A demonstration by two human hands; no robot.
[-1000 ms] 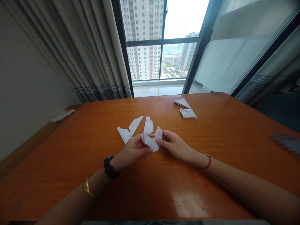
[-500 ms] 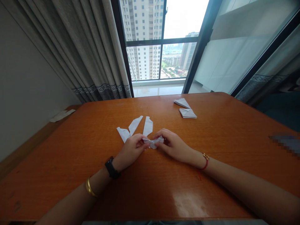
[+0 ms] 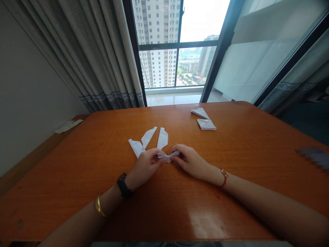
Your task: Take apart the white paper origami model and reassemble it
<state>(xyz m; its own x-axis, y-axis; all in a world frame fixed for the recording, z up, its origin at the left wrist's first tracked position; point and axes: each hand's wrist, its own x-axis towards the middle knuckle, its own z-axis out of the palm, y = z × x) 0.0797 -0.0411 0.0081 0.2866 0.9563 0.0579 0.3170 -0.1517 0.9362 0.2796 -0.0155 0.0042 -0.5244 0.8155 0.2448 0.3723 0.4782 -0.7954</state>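
Observation:
Between my two hands is a small folded piece of white paper [image 3: 168, 157], pinched in the middle and fanning out to both sides. My left hand [image 3: 147, 165] grips its left end between thumb and fingers. The right end is pinched by my right hand [image 3: 190, 160]. Just beyond my hands, three flat folded white paper pieces lie spread out: a left one [image 3: 136, 146], a middle one [image 3: 148, 137] and a right one [image 3: 162, 138]. Part of the left piece is hidden behind my left hand.
Two stacks of folded paper, a far one [image 3: 200, 112] and a nearer one [image 3: 206, 124], rest toward the back of the brown wooden table [image 3: 102, 144]. A blurred dark patch [image 3: 315, 157] is at the right edge. Curtains and a window stand behind.
My left thumb has slid a little to the right along the paper toward its pinched middle. The paper's sides look slightly flatter. My right hand has barely moved.

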